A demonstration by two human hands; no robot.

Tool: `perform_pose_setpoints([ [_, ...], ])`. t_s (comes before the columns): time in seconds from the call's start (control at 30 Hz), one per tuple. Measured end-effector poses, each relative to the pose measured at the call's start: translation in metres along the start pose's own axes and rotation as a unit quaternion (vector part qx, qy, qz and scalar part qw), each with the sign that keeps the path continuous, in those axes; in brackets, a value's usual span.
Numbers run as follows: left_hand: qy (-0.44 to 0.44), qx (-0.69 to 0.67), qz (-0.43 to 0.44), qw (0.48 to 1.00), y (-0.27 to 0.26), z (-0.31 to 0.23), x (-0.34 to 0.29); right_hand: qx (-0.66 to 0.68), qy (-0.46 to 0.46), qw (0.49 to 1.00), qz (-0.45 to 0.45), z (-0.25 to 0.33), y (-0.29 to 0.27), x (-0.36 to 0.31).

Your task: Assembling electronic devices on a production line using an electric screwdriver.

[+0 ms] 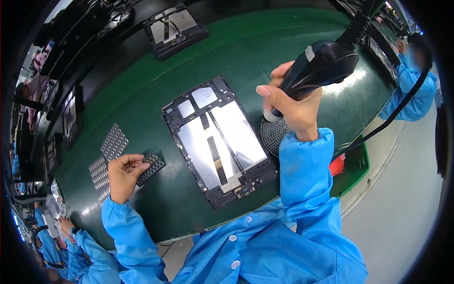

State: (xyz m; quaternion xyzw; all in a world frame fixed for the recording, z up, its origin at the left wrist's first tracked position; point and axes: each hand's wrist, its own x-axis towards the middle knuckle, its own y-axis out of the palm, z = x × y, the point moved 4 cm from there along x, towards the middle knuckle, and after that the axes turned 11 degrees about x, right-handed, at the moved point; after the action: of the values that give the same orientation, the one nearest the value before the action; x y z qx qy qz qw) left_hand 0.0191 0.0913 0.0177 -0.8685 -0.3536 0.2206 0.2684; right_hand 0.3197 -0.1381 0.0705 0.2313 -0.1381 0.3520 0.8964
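My right hand (pixel 299 106) is wrapped round a black corded handheld tool (pixel 318 70) with a ribbed cable sleeve. The tool's pale tip points down at a round grey disc (pixel 274 134) full of small holes; my sleeve hides part of the disc. Left of it lies an opened tablet (pixel 220 142), its inside facing up with silver plates, a black frame and ribbon cables. My left hand (pixel 125 176) is closed, thumb and forefinger pinched on the edge of a small dark sheet of little parts (pixel 152 166). Beside that hand lie two lighter sheets of small parts (pixel 115 141).
Another opened tablet (pixel 174 29) rests at the far edge of the green table (pixel 189 229). More devices (pixel 72 116) stand along the left. A black cable (pixel 392 116) loops down on the right, near a red item (pixel 336 165). Co-workers in blue (pixel 409 90) sit on both sides.
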Motion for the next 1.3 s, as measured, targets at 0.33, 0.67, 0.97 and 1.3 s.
perform_pose_setpoints([
  [0.33, 0.154, 0.186, -0.141, 0.960, 0.012, -0.025, -0.014, 0.090, -0.065, 0.994, -0.019, 0.027, 0.021, 0.001],
  [0.67, 0.278, 0.126, -0.165, 0.938, 0.028, -0.032, -0.043, 0.034, -0.047, 0.997, -0.042, 0.011, 0.001, 0.000],
  [0.97, 0.176, 0.064, -0.159, 0.969, 0.042, -0.023, -0.042, 0.035, -0.013, 0.998, -0.055, -0.001, 0.001, 0.000],
  [1.3, 0.204, 0.108, -0.222, 0.947, 0.039, -0.022, -0.040, 0.002, -0.017, 0.999, -0.037, 0.002, 0.001, 0.000],
])
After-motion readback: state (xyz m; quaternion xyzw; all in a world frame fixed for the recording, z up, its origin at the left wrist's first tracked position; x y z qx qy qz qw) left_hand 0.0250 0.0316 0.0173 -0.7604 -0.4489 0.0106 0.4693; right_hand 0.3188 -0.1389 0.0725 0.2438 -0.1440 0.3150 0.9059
